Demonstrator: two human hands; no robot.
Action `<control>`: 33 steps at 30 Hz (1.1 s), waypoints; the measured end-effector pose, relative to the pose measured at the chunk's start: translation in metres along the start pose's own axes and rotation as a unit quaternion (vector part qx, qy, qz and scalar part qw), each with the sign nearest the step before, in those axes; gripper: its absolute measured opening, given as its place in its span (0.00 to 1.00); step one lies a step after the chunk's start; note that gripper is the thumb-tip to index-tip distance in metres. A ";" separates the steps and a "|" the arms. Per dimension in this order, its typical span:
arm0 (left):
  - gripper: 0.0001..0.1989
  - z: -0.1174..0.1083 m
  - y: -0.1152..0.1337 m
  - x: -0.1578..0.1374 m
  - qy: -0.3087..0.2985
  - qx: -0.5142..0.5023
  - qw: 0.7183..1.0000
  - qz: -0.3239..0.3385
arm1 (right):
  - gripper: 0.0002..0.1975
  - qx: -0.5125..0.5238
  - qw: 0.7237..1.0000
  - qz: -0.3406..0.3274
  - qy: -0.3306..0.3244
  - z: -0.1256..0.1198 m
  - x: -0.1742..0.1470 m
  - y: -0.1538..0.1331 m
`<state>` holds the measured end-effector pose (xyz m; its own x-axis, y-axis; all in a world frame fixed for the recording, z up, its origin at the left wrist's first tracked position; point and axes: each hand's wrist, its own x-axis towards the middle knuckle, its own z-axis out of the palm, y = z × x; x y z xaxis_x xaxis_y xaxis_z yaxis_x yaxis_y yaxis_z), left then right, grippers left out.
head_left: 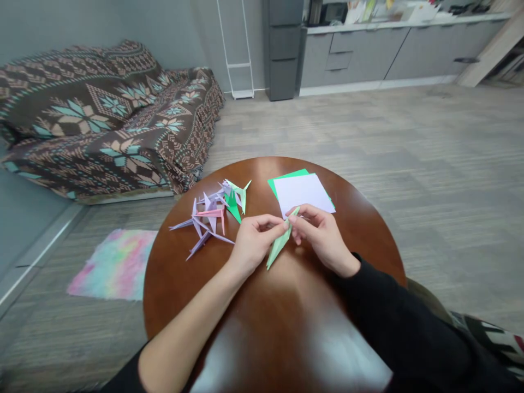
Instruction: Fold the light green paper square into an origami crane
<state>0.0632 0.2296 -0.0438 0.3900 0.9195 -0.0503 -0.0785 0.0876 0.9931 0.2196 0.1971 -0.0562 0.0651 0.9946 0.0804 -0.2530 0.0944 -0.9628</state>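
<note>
Between my two hands is a light green folded paper (279, 245), long and narrow, its pointed lower end aimed down toward me. My left hand (257, 238) pinches it near the upper part with thumb and finger. From the other side, my right hand (320, 233) grips its upper tip between thumb and forefinger. To the left lies a group of folded paper cranes: several purple ones (199, 221), a pink one (213, 213), a dark green one (232, 206) and a light green one (244, 193). Just beyond my hands lie flat purple paper sheets (303, 192) over green paper (273, 187).
The round brown wooden table (184, 295) carries all the paper. Beyond it stand a sofa (106, 120) under a patterned cover, a white rack (239, 65) and grey kitchen cabinets (368, 57). A pastel fluffy rug (114, 265) lies on the floor at left.
</note>
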 end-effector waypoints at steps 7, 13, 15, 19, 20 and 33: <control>0.11 0.002 0.001 -0.001 -0.036 0.014 0.999 0.003 | 0.10 -0.002 1.000 -0.006 0.006 -0.002 0.001 0.000; 0.10 0.004 0.002 -0.001 -0.044 0.014 0.999 0.016 | 0.09 0.036 0.999 0.008 0.004 -0.003 0.001 0.002; 0.10 0.004 0.001 -0.001 -0.029 0.006 0.999 0.020 | 0.09 0.037 0.999 0.011 0.004 -0.003 0.001 0.001; 0.10 0.003 -0.005 0.000 -0.008 -0.048 0.999 -0.004 | 0.11 0.049 0.999 0.018 0.012 -0.003 0.002 -0.001; 0.10 0.003 -0.006 0.000 -0.013 -0.061 0.998 -0.009 | 0.13 0.049 0.999 0.010 0.020 -0.002 0.002 -0.001; 0.13 0.004 -0.006 0.001 -0.010 -0.030 1.000 0.001 | 0.10 -0.072 0.996 -0.045 0.021 0.002 -0.002 -0.005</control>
<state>0.0675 0.2281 -0.0499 0.4076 0.9120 -0.0461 -0.1333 0.1094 0.9850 0.2190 0.1943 -0.0514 0.1216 0.9795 0.1609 -0.1039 0.1737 -0.9793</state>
